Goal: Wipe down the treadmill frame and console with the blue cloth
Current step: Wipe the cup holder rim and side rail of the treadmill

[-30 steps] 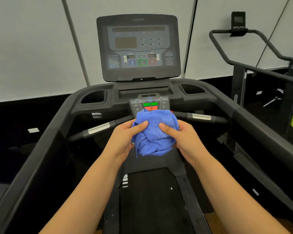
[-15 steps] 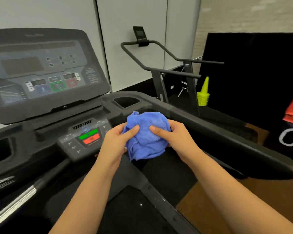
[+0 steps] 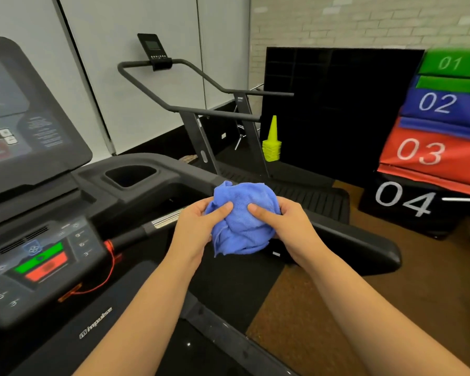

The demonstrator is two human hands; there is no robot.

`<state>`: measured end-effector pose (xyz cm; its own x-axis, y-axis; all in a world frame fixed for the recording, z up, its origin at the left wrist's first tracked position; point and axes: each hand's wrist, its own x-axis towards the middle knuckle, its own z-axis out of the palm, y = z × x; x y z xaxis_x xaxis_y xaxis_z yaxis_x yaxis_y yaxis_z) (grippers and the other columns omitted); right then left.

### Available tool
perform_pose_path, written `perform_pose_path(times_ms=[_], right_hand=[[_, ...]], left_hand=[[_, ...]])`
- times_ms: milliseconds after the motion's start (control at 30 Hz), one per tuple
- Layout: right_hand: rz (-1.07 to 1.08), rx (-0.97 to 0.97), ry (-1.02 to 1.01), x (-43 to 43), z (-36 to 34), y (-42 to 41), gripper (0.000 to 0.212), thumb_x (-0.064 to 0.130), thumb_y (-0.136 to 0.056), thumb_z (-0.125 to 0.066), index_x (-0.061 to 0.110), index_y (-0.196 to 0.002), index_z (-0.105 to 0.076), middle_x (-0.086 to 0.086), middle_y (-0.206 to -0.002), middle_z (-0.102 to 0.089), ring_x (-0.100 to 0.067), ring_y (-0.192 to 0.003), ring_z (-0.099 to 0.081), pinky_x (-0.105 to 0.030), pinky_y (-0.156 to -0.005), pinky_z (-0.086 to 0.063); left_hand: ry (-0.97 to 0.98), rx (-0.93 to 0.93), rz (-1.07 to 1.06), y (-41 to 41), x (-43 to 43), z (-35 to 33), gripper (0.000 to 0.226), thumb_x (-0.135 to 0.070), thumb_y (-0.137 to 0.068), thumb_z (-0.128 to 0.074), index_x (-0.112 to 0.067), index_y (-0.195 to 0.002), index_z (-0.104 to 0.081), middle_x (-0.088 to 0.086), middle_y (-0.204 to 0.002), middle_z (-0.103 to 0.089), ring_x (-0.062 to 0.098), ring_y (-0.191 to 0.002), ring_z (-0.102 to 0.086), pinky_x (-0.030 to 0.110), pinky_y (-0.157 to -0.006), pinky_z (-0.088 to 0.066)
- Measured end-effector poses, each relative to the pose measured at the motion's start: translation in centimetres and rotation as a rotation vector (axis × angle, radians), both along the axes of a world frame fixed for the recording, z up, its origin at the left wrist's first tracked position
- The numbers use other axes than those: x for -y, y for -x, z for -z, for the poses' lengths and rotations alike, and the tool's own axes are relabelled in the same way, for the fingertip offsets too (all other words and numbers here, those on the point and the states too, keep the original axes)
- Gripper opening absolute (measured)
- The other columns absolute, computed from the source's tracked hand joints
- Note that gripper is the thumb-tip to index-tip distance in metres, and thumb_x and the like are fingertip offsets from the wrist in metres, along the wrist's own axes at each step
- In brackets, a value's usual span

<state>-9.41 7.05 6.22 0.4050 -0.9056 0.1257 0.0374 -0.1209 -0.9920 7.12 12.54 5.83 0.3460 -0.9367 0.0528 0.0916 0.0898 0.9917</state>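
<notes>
While bunched at frame centre, blue cloth (image 3: 243, 218) is gripped by left hand (image 3: 194, 229) and right hand (image 3: 288, 226) above treadmill side rail (image 3: 350, 240); console (image 3: 25, 131) at left.

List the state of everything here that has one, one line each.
blue cloth, bunched into a ball between both hands.
left hand, grips the cloth's left side.
right hand, grips the cloth's right side.
red cord, hanging slack beside the control panel.
yellow cones, stacked upright on the floor.
numbered boxes, stacked, 01 on top, 04 at the bottom.
</notes>
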Motion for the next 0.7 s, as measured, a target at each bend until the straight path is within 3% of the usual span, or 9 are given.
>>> perform_pose_path(times_ms=[200, 333, 500, 700], right_hand=[[0.021, 0.040, -0.109, 4.9, 1.8, 2.4, 0.025, 0.024, -0.087, -0.066, 0.008, -0.106, -0.066, -0.011, -0.101, -0.072, -0.026, -0.096, -0.070, -0.046, -0.085, -0.057], [0.130, -0.047, -0.100, 7.8, 3.9, 3.9, 0.019, 0.023, -0.085, -0.066, 0.019, -0.104, -0.067, -0.003, -0.099, -0.072, -0.020, -0.094, -0.069, -0.046, -0.084, -0.057], [0.242, -0.178, -0.067, 10.3, 5.4, 6.2, 0.025, 0.021, -0.084, -0.067, 0.021, -0.107, -0.057, 0.005, -0.099, -0.066, -0.009, -0.088, -0.063, -0.024, -0.071, -0.054], [0.274, -0.363, -0.067, 12.9, 6.5, 8.2, 0.028, 0.024, -0.085, -0.064, 0.020, -0.109, -0.050, 0.007, -0.092, -0.058, -0.002, -0.077, -0.055, -0.017, -0.060, -0.043]], left_hand=[[0.042, 0.197, -0.157, 2.7, 6.3, 1.4, 0.024, -0.020, -0.078, -0.075, -0.018, -0.101, -0.071, 0.001, -0.097, -0.073, 0.016, -0.093, -0.069, 0.039, -0.085, -0.056], [0.046, 0.398, -0.146, 4.6, 10.5, 2.8, 0.021, -0.015, -0.081, -0.072, -0.022, -0.101, -0.069, -0.003, -0.096, -0.071, 0.009, -0.091, -0.066, 0.019, -0.077, -0.052], [-0.011, 0.538, -0.057, 7.1, 15.0, 4.8, 0.025, -0.011, -0.082, -0.068, -0.017, -0.106, -0.069, -0.006, -0.098, -0.070, 0.006, -0.092, -0.064, 0.015, -0.078, -0.048], [-0.064, 0.642, 0.018, 10.0, 18.7, 5.9, 0.024, -0.006, -0.084, -0.062, -0.016, -0.105, -0.068, -0.005, -0.095, -0.068, 0.000, -0.082, -0.059, -0.001, -0.068, -0.042]])
